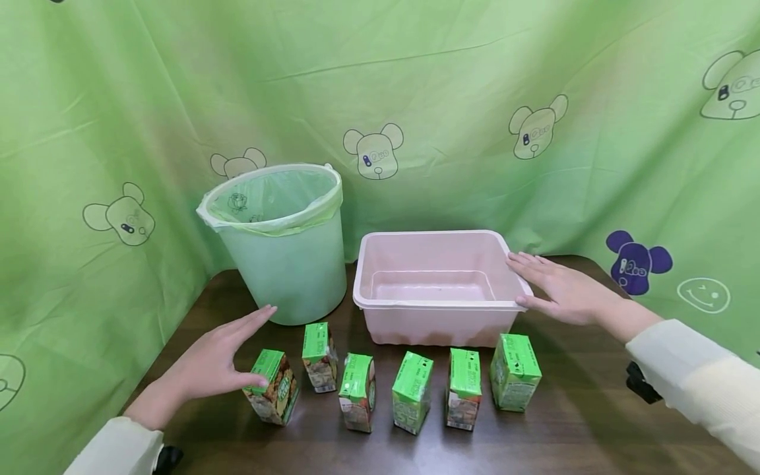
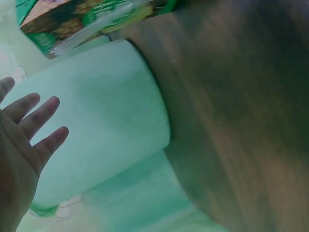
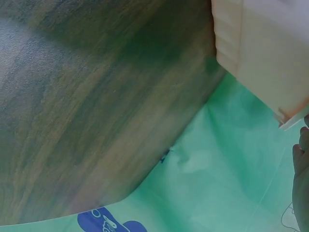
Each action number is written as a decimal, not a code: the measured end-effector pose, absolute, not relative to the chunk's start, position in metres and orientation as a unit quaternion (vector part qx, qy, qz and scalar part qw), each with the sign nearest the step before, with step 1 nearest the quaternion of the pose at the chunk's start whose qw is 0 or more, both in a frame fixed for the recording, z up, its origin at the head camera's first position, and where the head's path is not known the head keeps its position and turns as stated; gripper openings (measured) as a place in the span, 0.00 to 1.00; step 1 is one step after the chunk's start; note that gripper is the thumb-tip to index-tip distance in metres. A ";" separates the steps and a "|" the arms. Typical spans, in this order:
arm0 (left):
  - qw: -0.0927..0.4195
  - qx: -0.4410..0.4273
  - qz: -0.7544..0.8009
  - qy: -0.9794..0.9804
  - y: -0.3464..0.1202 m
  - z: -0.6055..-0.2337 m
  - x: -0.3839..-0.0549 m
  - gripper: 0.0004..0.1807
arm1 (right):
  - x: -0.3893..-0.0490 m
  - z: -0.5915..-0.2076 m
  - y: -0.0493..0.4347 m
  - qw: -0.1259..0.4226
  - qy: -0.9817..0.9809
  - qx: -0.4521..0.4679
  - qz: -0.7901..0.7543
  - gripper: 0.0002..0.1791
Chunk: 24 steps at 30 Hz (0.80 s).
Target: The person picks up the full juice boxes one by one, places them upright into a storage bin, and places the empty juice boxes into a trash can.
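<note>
My left hand hovers with straight, spread fingers beside the leftmost drink carton, in front of a green bin; nothing is in it. In the left wrist view the fingers stand apart from each other against the bin's side. At the right end of a pink plastic tub, my right hand is held with extended fingers, close to or touching the rim. Several small green-topped cartons, among them one at the right, stand upright in an uneven row before the tub.
A pale bag liner folds over the bin's rim. The dark wooden table has a rounded far right corner. Green curtain cloth with bear-head prints hangs behind and at both sides, close to the bin and tub.
</note>
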<state>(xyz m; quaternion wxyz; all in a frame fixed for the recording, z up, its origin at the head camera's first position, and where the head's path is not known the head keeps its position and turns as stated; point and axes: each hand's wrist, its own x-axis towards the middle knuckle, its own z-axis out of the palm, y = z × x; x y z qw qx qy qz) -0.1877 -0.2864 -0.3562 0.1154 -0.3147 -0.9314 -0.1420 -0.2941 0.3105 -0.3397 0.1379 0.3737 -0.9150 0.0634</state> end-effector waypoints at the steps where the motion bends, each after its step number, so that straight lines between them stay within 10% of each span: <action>1: 0.110 -0.310 -0.150 -0.932 -0.287 -0.359 -0.187 0.59 | -0.294 -0.340 0.310 0.141 -0.914 0.376 0.063 0.38; 24: -0.122 -0.302 -0.449 -0.832 -0.292 -0.399 -0.193 0.52 | -0.297 -0.348 0.311 0.158 -0.909 0.377 0.080 0.37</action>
